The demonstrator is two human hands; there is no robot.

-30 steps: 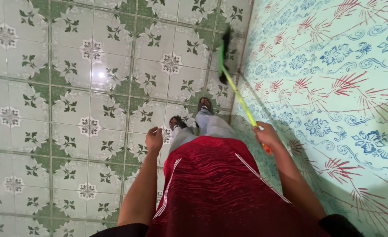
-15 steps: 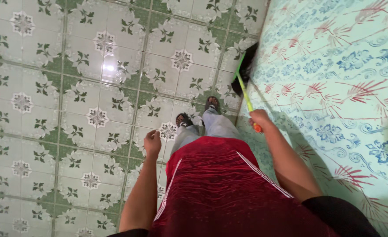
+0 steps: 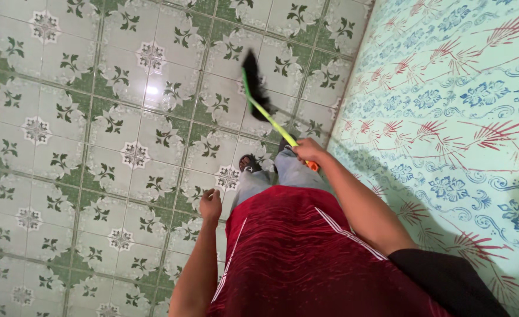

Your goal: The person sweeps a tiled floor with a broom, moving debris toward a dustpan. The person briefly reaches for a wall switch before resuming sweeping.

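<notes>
My right hand (image 3: pixel 308 151) grips the orange end of a broom (image 3: pixel 265 108) with a green-yellow handle. Its black bristle head rests on the patterned floor tiles ahead of my feet, out to the left of the wall. My left hand (image 3: pixel 210 203) hangs at my side, fingers loosely curled, holding nothing. I wear a red shirt and grey trousers, with a sandalled foot (image 3: pixel 249 163) visible on the floor.
Glossy white and green floral floor tiles (image 3: pixel 95 147) spread to the left and ahead. A mint green wall (image 3: pixel 447 117) with blue and red floral pattern runs along the right side, close to my right arm.
The broom head has swung left, away from the foot of the wall and out over the tiles. My right hand moved left and forward with it. The left hand stayed at my side.
</notes>
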